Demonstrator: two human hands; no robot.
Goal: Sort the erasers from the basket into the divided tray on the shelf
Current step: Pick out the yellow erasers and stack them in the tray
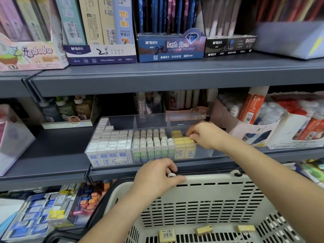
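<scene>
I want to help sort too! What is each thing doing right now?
Tray, on the shelf, three compartments.
White erasers, packed in the left compartment.
Green erasers, packed in the middle one.
Yellow erasers, a few in the right compartment, room left.
Basket, held just below the shelf.
Loose erasers, three lying on the basket floor.
Left hand, grips the basket rim.
Right hand, at the yellow erasers; grip unclear.

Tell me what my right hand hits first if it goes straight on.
Probably the yellow erasers in the right compartment of the divided tray; the right hand points left at them, though depth is unclear.
</scene>
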